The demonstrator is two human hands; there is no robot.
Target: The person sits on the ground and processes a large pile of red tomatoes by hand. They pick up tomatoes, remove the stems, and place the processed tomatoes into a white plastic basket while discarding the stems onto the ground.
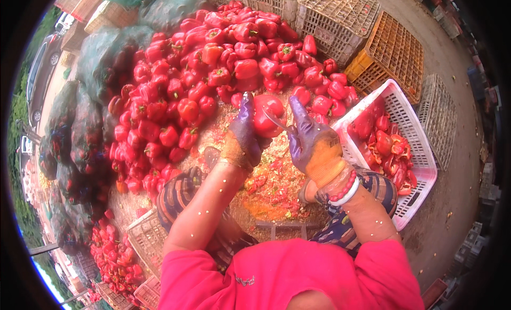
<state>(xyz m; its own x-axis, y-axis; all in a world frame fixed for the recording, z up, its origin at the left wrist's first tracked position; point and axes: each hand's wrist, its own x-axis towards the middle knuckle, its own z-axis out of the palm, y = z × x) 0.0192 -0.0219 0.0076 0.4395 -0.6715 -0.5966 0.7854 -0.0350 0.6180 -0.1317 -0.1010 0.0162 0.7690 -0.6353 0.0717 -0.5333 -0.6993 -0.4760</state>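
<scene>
A whole red bell pepper (270, 106) rests in my left hand (244, 134), which wears a purple-coated orange work glove. My right hand (313, 136), gloved the same way, grips a small knife (276, 120). Its thin blade reaches across the front of the pepper; I cannot tell whether it has entered the flesh. Beyond both hands spreads a large heap of red bell peppers (187, 110). Beneath them, seeds and red and green scraps (275, 182) cover the ground between my knees. The knife's handle is hidden in my right glove.
To the right stands a tilted white plastic crate (423, 158) with cut red peppers (385, 142) inside. An orange crate (393, 50) and dirty pale crates (335, 18) line the back. Full green mesh sacks (86, 130) bound the left. Another crate (147, 238) sits by my left leg.
</scene>
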